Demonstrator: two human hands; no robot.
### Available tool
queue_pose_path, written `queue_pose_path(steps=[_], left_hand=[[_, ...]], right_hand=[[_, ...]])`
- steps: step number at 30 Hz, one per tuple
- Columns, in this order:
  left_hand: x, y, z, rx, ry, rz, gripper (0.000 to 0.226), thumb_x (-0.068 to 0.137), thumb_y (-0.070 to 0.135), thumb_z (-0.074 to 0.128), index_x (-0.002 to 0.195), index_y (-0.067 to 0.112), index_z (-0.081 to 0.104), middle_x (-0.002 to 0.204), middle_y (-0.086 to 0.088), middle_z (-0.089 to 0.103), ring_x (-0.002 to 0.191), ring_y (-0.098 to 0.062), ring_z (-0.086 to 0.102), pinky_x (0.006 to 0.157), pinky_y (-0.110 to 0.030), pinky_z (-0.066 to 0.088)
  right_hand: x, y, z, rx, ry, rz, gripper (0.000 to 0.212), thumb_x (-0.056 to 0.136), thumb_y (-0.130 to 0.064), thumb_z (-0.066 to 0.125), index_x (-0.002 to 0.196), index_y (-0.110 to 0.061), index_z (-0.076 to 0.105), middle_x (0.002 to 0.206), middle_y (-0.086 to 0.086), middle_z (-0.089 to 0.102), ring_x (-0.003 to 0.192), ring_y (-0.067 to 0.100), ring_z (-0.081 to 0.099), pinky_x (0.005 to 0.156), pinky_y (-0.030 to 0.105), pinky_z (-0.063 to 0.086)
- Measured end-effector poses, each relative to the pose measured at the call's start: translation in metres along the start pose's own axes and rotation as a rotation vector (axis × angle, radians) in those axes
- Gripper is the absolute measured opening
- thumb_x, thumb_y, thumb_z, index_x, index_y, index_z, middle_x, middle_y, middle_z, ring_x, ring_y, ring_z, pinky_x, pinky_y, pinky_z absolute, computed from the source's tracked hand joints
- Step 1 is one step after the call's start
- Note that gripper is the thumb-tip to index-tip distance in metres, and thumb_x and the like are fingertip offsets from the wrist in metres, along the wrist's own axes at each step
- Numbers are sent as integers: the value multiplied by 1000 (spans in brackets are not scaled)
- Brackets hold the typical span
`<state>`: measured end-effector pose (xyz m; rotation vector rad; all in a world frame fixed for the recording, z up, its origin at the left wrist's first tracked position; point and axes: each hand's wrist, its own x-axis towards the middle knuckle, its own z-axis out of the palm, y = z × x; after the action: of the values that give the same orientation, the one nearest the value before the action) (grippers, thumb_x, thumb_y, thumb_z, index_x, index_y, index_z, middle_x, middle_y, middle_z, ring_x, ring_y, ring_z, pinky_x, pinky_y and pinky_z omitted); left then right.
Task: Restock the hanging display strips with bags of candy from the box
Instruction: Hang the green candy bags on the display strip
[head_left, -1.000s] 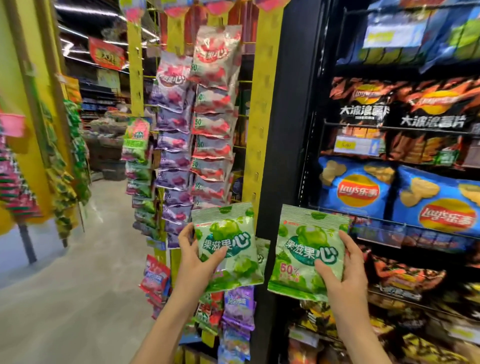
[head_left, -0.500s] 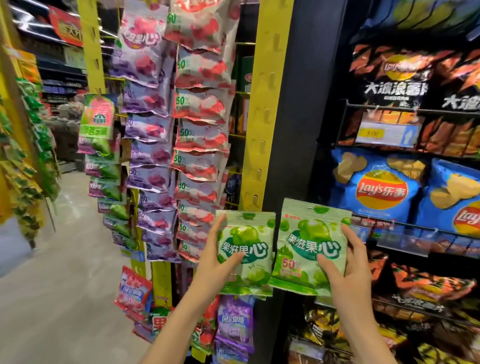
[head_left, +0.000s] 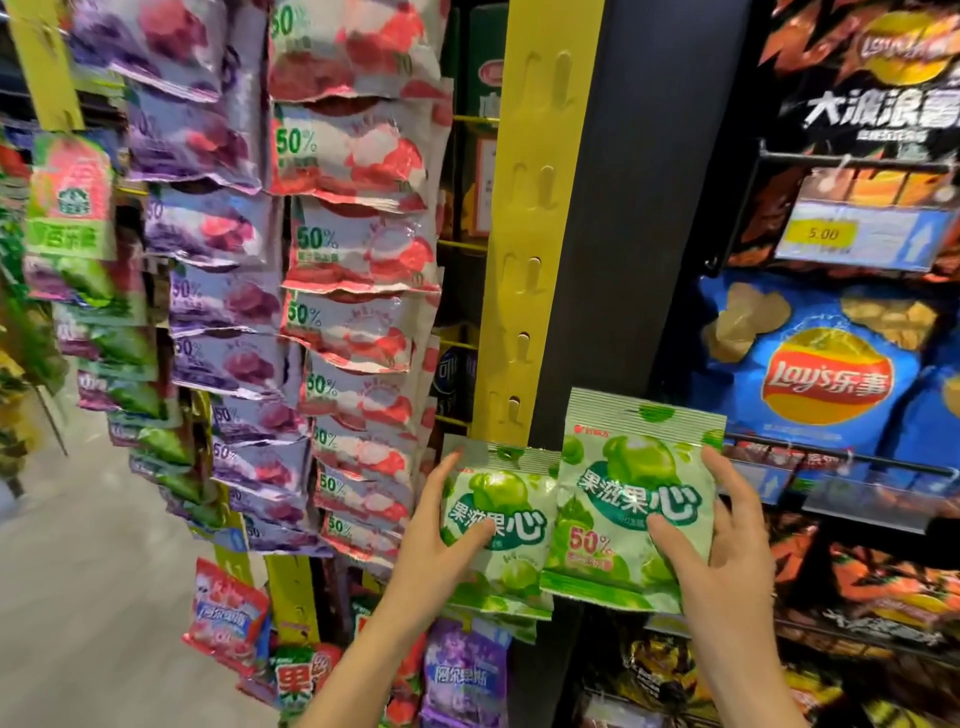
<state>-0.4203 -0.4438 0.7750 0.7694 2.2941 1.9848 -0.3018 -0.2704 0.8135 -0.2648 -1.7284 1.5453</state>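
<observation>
Directly above the left hand (head_left: 441, 540) rises a yellow strip (head_left: 524, 270) with bare hooks; red bags (head_left: 353, 322) and purple bags (head_left: 228, 312) hang further left, chips (head_left: 810, 364) above the right hand (head_left: 727, 551). Each hand grips a green bag, left bag (head_left: 498, 525) tucked behind right bag (head_left: 634, 499).

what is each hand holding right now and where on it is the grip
The left hand pinches one green candy bag by its left edge. The right hand grips another green bag at its lower right.

L grip (head_left: 431, 540) green candy bag (head_left: 498, 525), R grip (head_left: 727, 540) another (head_left: 634, 499)
</observation>
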Motion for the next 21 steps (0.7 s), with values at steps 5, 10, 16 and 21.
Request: queue_pose_path(steps=[5,10,16,21], left_hand=[[0,-9,-1,5,-3,-29,63,87,21,62,125,49,21,129,29,27,126,5,23,103,-18,22],[-2,-12,-3,13,-28,-53,64,87,22,62,135,38,23,127,27,31,124,5,25,99,-16,23],[-4,-16,-4,38,-47,-29,62,88,21,62,128,45,22,124,36,29,123,8,27,99,-12,23],[-7,-18,-4,99,-64,-67,76,88,27,62,144,32,10,144,18,23,136,-2,20,105,-14,17]], right_hand=[[-3,2,5,-17,30,-13,64,83,8,60,114,-46,47,97,-35,63,95,-5,63,81,21,55],[-8,1,10,-50,69,-20,61,83,9,58,120,-38,46,96,-39,61,93,-9,62,76,12,53],[-15,4,16,-73,101,-6,60,84,8,58,129,-28,42,94,-43,59,92,-12,61,73,9,52],[-21,2,17,-90,134,-11,61,84,9,59,125,-32,44,98,-37,61,93,-11,61,77,11,52]])
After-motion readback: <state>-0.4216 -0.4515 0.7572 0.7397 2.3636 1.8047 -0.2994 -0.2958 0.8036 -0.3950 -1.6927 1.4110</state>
